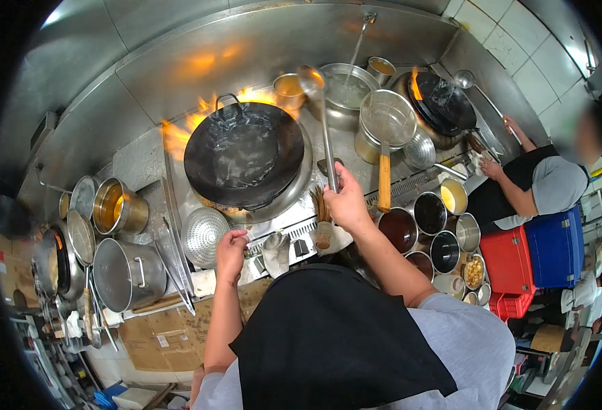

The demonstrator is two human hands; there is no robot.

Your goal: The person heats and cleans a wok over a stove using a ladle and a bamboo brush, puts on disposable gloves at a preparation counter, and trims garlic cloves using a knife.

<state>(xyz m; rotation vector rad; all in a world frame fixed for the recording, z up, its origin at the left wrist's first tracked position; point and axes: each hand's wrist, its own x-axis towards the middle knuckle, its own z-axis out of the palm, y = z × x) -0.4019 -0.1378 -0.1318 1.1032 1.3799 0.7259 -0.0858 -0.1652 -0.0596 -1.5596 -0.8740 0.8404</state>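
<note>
My right hand (345,199) is closed round the handle of a long metal ladle (327,140), whose bowl points up and away, level with the far pots. To the left of it, a large black wok (250,157) sits tilted on its burner with flames (185,133) round its far rim; the inside looks wet or smoking. My left hand (231,254) hangs in front of the wok, fingers loosely curled with nothing visible in them. Beside it lies a round perforated strainer (204,237). A bamboo brush (322,222) stands below my right hand.
Water runs into a pot (347,87) at the back. A wooden-handled sieve (388,119) rests over another pot. Several seasoning containers (429,213) stand to the right; metal pots (129,275) are at the left. A co-worker (537,174) holds a ladle at another wok (448,102).
</note>
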